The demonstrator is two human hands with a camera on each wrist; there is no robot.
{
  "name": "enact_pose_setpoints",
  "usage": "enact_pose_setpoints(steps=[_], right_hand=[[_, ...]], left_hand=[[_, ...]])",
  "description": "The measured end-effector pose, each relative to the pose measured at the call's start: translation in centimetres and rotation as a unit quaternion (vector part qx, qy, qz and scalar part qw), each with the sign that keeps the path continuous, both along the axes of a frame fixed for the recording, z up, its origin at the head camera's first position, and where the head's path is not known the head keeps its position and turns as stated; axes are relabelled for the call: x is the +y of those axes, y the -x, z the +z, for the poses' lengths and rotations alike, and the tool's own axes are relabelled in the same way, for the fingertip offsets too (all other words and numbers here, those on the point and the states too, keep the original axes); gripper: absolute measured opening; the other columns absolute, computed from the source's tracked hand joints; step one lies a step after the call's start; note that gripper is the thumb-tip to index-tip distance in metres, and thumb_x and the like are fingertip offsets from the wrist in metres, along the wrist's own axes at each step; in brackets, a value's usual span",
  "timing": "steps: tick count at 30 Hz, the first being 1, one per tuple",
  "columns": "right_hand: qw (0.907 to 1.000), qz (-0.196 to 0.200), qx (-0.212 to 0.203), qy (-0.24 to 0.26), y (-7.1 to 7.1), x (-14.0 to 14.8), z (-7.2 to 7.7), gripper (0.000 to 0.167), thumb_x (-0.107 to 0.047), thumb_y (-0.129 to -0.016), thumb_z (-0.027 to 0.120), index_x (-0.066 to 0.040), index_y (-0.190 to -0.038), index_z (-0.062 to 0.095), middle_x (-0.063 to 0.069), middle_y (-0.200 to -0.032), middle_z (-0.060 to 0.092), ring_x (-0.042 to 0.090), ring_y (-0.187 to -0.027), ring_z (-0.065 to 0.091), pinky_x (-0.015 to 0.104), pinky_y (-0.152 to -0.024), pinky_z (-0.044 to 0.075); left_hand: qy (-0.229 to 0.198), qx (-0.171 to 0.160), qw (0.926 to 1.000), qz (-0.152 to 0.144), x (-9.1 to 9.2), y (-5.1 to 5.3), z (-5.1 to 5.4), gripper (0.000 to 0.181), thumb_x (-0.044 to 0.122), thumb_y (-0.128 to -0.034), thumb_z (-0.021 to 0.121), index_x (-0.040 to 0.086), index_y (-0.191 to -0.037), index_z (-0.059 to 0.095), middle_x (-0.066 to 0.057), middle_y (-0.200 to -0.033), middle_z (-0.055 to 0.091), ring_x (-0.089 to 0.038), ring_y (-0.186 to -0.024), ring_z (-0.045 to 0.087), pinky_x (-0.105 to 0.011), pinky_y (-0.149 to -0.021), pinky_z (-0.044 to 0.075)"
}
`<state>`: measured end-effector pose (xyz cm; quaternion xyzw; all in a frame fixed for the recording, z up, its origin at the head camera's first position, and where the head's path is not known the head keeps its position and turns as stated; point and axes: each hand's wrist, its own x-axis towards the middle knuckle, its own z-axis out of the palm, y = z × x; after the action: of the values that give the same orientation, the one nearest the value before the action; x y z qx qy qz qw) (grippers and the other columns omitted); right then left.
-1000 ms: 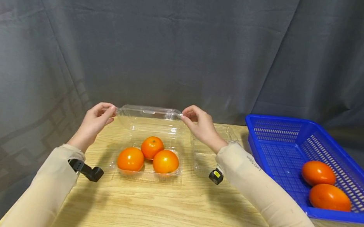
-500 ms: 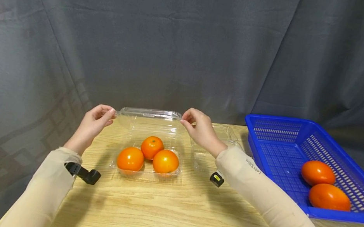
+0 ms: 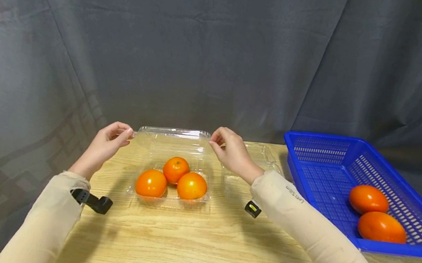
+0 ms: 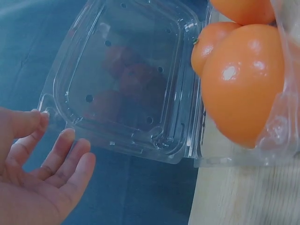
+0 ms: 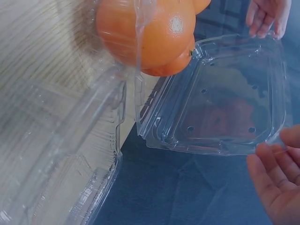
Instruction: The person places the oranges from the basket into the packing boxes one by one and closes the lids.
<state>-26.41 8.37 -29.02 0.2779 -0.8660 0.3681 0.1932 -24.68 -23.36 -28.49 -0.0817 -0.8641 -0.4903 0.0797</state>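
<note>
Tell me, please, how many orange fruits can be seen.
5: left fruit, back fruit and right fruit in the open clear box; far fruit and near fruit in the blue basket.

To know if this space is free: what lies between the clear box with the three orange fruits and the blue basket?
In the head view, a second clear box sits there, partly hidden by the right hand and sleeve.

3 views. Head view: high, near side, faces far and down; widest, reaches the grey curtain (image 3: 205, 58) and, at right, the blue basket (image 3: 319, 184). Left wrist view: close-up, faces right across the clear lid (image 4: 126, 79). Right wrist view: close-up, faces left. These 2 share the clear lid, orange fruits (image 4: 241, 84) and left hand (image 4: 49, 176).
</note>
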Motion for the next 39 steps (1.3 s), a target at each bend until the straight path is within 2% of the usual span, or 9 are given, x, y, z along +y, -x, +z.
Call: enact_pose_setpoints(steps=[6,13,19,23,27,30,32,35,39], right_hand=[[0.9999,0.009,-0.001,-0.014,-0.3,0.1,-0.1,0.004,-0.002,-0.086,0.061,-0.001,-0.087,0.057,0.012,-0.088,0.062,0.022,-0.079,0.062,0.030,-0.075,0.057],[0.9997,0.017,-0.017,-0.011,-0.8,0.3,-0.3,0.004,-0.002,-0.086,0.062,0.001,-0.087,0.059,0.013,-0.087,0.062,0.022,-0.079,0.062,0.029,-0.074,0.057],[0.9992,0.028,-0.028,-0.010,-1.2,0.6,-0.6,0.005,-0.003,-0.086,0.063,0.002,-0.086,0.061,0.013,-0.086,0.062,0.021,-0.077,0.063,0.028,-0.074,0.058],[0.9991,0.038,-0.016,-0.013,-1.3,0.7,-0.8,0.004,-0.003,-0.085,0.064,0.001,-0.084,0.061,0.013,-0.084,0.063,0.020,-0.075,0.064,0.027,-0.072,0.058],[0.9987,0.045,-0.020,-0.012,-1.5,0.7,-0.9,0.004,-0.003,-0.085,0.064,0.000,-0.084,0.062,0.012,-0.083,0.064,0.018,-0.075,0.063,0.026,-0.071,0.058],[0.9985,0.047,-0.027,-0.013,-1.7,0.7,-1.0,0.003,-0.003,-0.085,0.065,-0.001,-0.084,0.062,0.011,-0.083,0.065,0.018,-0.075,0.063,0.025,-0.071,0.058],[0.9983,0.048,-0.029,-0.015,-1.7,0.7,-1.1,0.004,-0.003,-0.085,0.065,0.000,-0.084,0.062,0.011,-0.084,0.066,0.018,-0.075,0.063,0.026,-0.071,0.058],[0.9981,0.053,-0.027,-0.018,-1.8,0.8,-1.2,0.004,-0.002,-0.084,0.065,-0.001,-0.084,0.061,0.011,-0.084,0.066,0.018,-0.075,0.062,0.027,-0.072,0.058],[0.9976,0.061,-0.027,-0.016,-1.9,0.8,-1.5,0.004,-0.001,-0.084,0.065,-0.001,-0.083,0.061,0.011,-0.084,0.065,0.017,-0.074,0.061,0.027,-0.070,0.058]], left_hand=[[0.043,-0.005,0.9990,-0.010,-0.3,-0.3,0.2,0.037,0.031,-0.0986,0.044,-0.004,-0.113,0.048,0.003,-0.099,0.053,0.007,-0.086,0.052,-0.025,-0.095,0.051],[0.074,-0.015,0.9968,-0.027,-0.5,-0.6,0.5,0.034,0.027,-0.0989,0.044,-0.004,-0.114,0.048,-0.003,-0.102,0.054,0.008,-0.084,0.052,-0.026,-0.094,0.052],[0.081,-0.021,0.9957,-0.038,-0.5,-0.8,0.6,0.035,0.028,-0.0990,0.043,-0.004,-0.113,0.049,-0.001,-0.100,0.053,0.007,-0.085,0.052,-0.043,-0.100,0.047],[0.080,-0.021,0.9956,-0.043,-0.6,-1.0,0.5,0.035,0.028,-0.0990,0.043,-0.004,-0.112,0.049,0.002,-0.098,0.052,0.008,-0.085,0.052,-0.046,-0.101,0.046],[0.084,-0.015,0.9955,-0.042,-0.7,-1.1,0.3,0.034,0.027,-0.0990,0.043,-0.004,-0.111,0.050,-0.002,-0.100,0.053,0.008,-0.085,0.052,-0.038,-0.098,0.050],[0.088,-0.014,0.9951,-0.042,-0.8,-1.2,0.1,0.035,0.027,-0.0990,0.044,-0.005,-0.111,0.050,-0.010,-0.108,0.049,0.009,-0.085,0.051,-0.023,-0.092,0.052],[0.083,-0.013,0.9954,-0.045,-0.8,-1.4,0.0,0.035,0.026,-0.0989,0.044,-0.006,-0.112,0.049,-0.012,-0.110,0.047,0.009,-0.084,0.050,-0.012,-0.087,0.049],[0.075,-0.013,0.9960,-0.048,-0.8,-1.5,-0.2,0.035,0.026,-0.0987,0.045,-0.006,-0.111,0.050,-0.003,-0.103,0.050,0.009,-0.084,0.050,-0.004,-0.081,0.044],[0.069,-0.010,0.9961,-0.053,-0.9,-1.7,-0.3,0.033,0.025,-0.0987,0.045,-0.006,-0.110,0.051,0.012,-0.091,0.051,0.009,-0.083,0.051,-0.004,-0.080,0.043]])
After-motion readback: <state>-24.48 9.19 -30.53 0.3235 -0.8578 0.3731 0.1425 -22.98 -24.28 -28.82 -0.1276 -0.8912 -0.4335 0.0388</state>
